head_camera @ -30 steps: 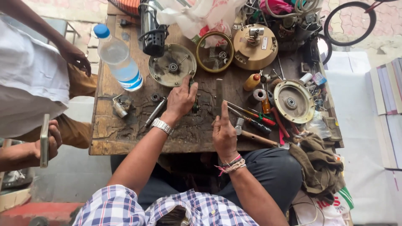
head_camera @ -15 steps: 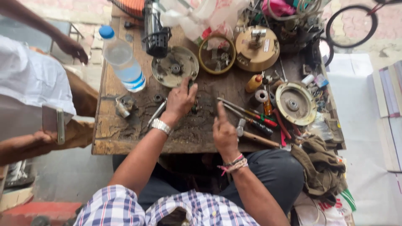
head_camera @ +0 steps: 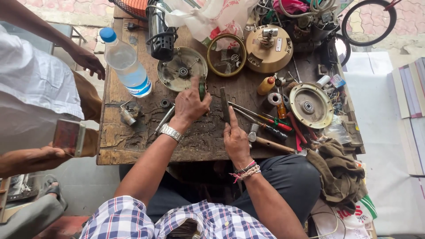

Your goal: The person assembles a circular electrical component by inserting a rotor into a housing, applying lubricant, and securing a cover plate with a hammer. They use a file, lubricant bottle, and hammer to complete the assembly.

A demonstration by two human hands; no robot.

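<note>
My left hand (head_camera: 189, 105), with a metal watch on the wrist, rests on the worn wooden workbench (head_camera: 133, 141) and pinches a small round dark part with a green edge (head_camera: 202, 90). Just beyond it lies a round grey motor cover with a centre bearing (head_camera: 182, 70). My right hand (head_camera: 237, 140), with thread bands on the wrist, grips a flat dark metal bar (head_camera: 224, 102). The bar stands on the bench close beside the part, and my index finger lies along it.
A water bottle (head_camera: 126, 64) stands at the left, with a brass ring (head_camera: 227, 55) and a brass-coloured housing (head_camera: 268, 48) at the back. Right of my hands lie screwdrivers (head_camera: 265, 119), a hammer (head_camera: 268, 142), a second round cover (head_camera: 311, 105) and a rag (head_camera: 338, 172). A bystander's hand (head_camera: 88, 62) and phone (head_camera: 68, 137) are left.
My left hand has closed on the small round part and raised it on edge. The metal bar in my right hand has shifted slightly towards it. The bystander's far hand moved along the bench's left side.
</note>
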